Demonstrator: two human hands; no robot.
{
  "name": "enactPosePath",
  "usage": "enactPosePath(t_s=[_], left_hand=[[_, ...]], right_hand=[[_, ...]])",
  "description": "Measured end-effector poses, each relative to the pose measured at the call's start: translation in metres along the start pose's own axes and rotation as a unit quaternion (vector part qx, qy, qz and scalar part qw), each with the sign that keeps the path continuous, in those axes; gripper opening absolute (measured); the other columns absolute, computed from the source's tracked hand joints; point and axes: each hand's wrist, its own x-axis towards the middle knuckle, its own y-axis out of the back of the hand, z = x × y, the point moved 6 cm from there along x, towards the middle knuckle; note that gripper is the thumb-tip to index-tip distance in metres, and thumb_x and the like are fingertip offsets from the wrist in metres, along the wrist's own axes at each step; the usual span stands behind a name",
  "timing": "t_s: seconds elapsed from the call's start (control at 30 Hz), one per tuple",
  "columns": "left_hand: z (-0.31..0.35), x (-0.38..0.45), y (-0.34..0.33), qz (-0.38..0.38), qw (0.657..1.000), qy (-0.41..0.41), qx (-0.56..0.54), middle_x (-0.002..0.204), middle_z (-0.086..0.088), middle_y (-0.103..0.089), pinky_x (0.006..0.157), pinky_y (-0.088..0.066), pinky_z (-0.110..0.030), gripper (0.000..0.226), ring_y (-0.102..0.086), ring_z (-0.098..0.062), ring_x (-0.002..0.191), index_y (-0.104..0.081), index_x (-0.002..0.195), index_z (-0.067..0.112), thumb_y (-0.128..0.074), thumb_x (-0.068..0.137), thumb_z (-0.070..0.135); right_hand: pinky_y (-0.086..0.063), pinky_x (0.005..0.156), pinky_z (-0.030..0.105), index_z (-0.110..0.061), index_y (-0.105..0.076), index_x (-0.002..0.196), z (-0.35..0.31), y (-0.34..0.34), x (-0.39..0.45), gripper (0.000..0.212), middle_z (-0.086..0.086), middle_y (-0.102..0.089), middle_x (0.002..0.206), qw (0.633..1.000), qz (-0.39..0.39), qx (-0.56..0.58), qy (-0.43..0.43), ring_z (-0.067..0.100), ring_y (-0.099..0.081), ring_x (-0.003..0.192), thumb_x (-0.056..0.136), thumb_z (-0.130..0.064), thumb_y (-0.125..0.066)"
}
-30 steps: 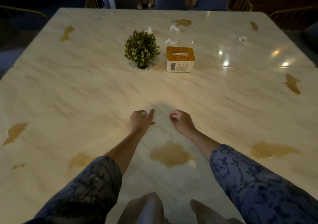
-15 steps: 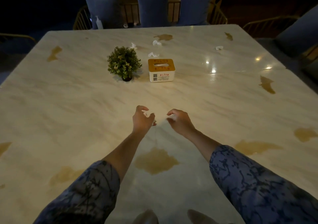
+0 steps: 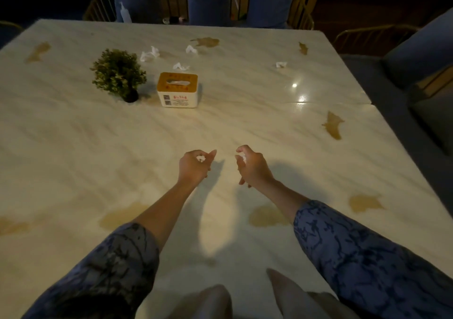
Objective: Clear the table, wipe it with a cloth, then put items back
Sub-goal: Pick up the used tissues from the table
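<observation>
Above the glossy veined marble table (image 3: 73,147), each hand's fingers (image 3: 207,155) pinch a crumpled white tissue scrap (image 3: 201,158).

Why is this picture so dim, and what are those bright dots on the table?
Head view: the room is dark, lit from above; the bright dots are lamp glare on the glossy table. The left hand and right hand cast forearm shadows toward the camera. The wide lens bends the table's edges, and the dark background looks soft.
</observation>
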Motion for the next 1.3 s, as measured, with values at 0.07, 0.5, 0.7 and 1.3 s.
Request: enactPosePath(t_s=[0.07,0.5,0.7,1.3], left_hand=[[0.013,-0.005,-0.013,0.018,0.999,-0.014,0.041,0.069,0.001,-0.068,0.066,-0.046,-0.022,0.041,-0.062,-0.013,0.064,-0.066,0.071,0.015,-0.068,0.083,0.054],[0.072,0.002,-0.047,-0.024,0.960,-0.165,0.225,0.065,-0.002,-0.072,0.075,-0.056,-0.031,0.047,-0.069,-0.019,0.066,-0.071,0.070,0.013,-0.057,0.091,0.053],[0.070,0.003,-0.049,-0.048,0.944,-0.174,0.278,0.085,-0.004,-0.074,0.080,-0.053,-0.030,0.060,-0.068,-0.020,0.083,-0.073,0.083,0.012,-0.051,0.086,0.068],[0.127,-0.062,-0.227,-0.027,0.976,-0.098,0.194,0.070,-0.008,-0.066,0.061,-0.055,-0.037,0.038,-0.063,-0.024,0.063,-0.041,0.136,0.021,-0.041,0.098,0.016]], right_hand=[[-0.053,0.050,0.030,-0.017,-0.062,0.106,0.009,0.022,0.002,0.022,0.006,-0.070,0.086,0.999,0.013,-0.033,0.025,0.022,-0.066,0.048,0.098,-0.032,-0.047],[-0.036,0.056,0.030,-0.020,-0.042,0.059,0.020,0.074,0.005,0.048,-0.006,-0.042,0.055,0.986,0.113,-0.103,0.065,0.022,-0.049,0.061,0.097,-0.049,-0.049],[-0.048,0.059,0.035,-0.010,-0.059,0.066,0.035,0.084,0.011,0.053,0.002,-0.058,0.060,0.985,0.156,-0.067,0.040,0.023,-0.057,0.061,0.097,-0.052,-0.045],[-0.051,0.058,0.040,-0.003,-0.061,0.071,0.196,0.243,0.018,0.061,0.010,-0.065,0.066,0.989,0.100,-0.074,0.082,0.023,-0.060,0.060,0.095,-0.056,-0.040]])
